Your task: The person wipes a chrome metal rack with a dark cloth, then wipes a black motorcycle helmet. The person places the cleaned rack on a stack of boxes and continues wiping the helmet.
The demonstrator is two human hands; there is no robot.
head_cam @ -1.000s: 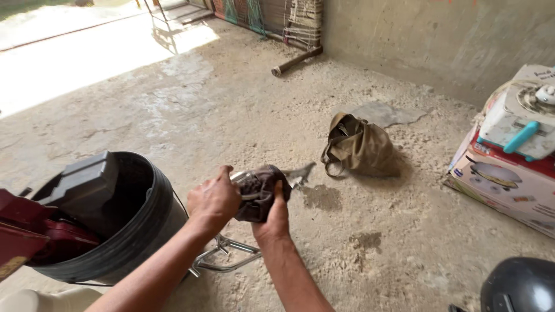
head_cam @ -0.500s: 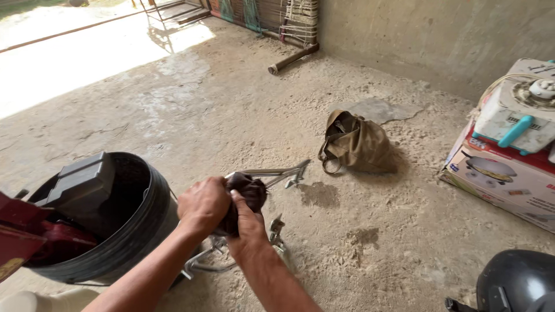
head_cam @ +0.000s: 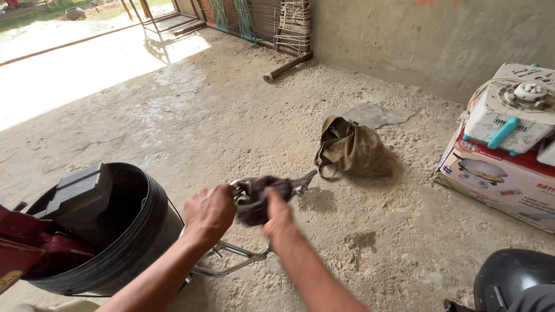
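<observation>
Above the sandy concrete floor [head_cam: 404,242], beside a black tub [head_cam: 136,242], left hand [head_cam: 209,211] clenches a chrome metal part [head_cam: 245,190] while right hand [head_cam: 277,215], blurred, presses a dark rag [head_cam: 263,199] against it, fingers closed on the cloth.

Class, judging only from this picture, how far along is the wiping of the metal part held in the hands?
Done: nothing clearly; the picture cannot show how clean the metal part is. In hand: the left hand grips its near end, while the blurred right hand presses a dark cloth around its middle. Left: the bare tip past the cloth looks uncovered.
</observation>
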